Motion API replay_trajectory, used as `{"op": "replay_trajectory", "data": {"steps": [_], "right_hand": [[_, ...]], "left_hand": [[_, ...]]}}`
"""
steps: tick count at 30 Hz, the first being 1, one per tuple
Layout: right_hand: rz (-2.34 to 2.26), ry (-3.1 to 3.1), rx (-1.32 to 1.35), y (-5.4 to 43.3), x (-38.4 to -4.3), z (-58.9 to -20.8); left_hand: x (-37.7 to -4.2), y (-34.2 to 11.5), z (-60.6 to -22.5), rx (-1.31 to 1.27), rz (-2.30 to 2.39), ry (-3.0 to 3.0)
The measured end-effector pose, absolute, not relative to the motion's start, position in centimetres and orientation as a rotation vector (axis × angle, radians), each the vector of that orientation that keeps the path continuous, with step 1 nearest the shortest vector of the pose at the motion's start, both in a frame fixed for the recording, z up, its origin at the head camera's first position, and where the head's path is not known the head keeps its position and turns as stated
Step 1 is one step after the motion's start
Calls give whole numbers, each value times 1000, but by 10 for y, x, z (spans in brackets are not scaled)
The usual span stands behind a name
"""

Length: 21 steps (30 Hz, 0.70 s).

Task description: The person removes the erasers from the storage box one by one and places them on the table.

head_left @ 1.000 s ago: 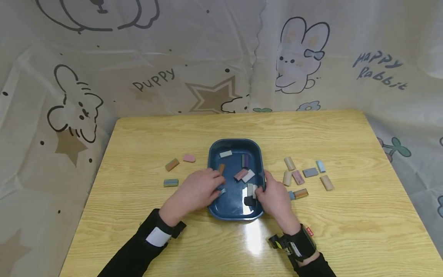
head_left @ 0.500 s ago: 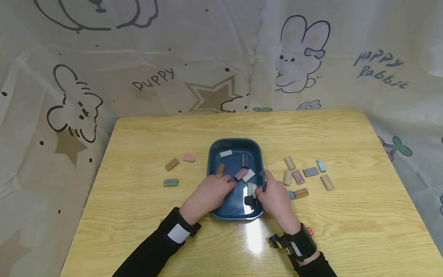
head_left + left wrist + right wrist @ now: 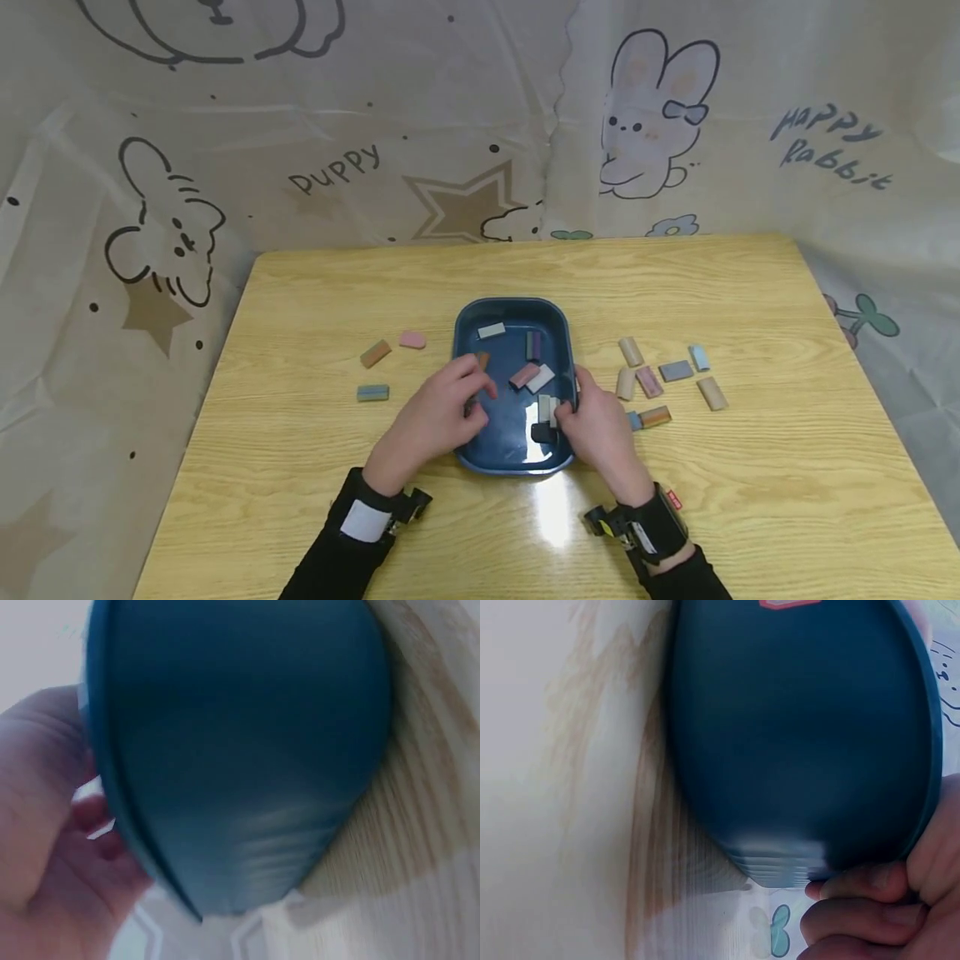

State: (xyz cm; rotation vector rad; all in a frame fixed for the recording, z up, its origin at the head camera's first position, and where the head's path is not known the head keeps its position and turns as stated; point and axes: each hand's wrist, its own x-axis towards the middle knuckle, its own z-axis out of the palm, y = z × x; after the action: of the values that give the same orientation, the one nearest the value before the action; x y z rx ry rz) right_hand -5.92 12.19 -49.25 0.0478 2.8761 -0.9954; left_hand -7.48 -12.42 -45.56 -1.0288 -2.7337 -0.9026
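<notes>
A dark blue tray (image 3: 504, 454) stands on the table with several small blocks inside, among them a pink block (image 3: 524, 376), a white block (image 3: 540, 380) and a purple block (image 3: 533, 345). My left hand (image 3: 438, 410) bends over the tray's left rim, thumb and index finger apart; its other fingers are largely hidden. Whether it holds a block does not show. On the opposite side, my right hand (image 3: 600, 422) grips the rim, its thumb inside beside pale blocks (image 3: 544, 409). The right wrist view shows curled fingers (image 3: 862, 919) against the outer wall.
Left of the tray lie an orange-green block (image 3: 375, 353), a pink rounded block (image 3: 412, 340) and a blue-green block (image 3: 372, 392). Several more lie to the right, including a grey block (image 3: 676, 371) and a tan block (image 3: 712, 393). A printed curtain (image 3: 300, 117) hangs behind the table (image 3: 315, 292).
My left hand reached further right into the tray, then drew back left, with thumb and index finger now apart. A light blue block near its thumb is no longer visible. My right hand stays put.
</notes>
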Motion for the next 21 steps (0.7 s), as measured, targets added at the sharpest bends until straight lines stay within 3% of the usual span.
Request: {"op": "replay_trajectory", "data": {"steps": [10,21], "right_hand": [[-999,2833,60,122,-58,-487],[-1020,2824,75,123,-58,-489]], "left_hand": [[-83,-186,-477,-810,-584,-2766],[-89,-190,-503,-835,-650,-2998]]}}
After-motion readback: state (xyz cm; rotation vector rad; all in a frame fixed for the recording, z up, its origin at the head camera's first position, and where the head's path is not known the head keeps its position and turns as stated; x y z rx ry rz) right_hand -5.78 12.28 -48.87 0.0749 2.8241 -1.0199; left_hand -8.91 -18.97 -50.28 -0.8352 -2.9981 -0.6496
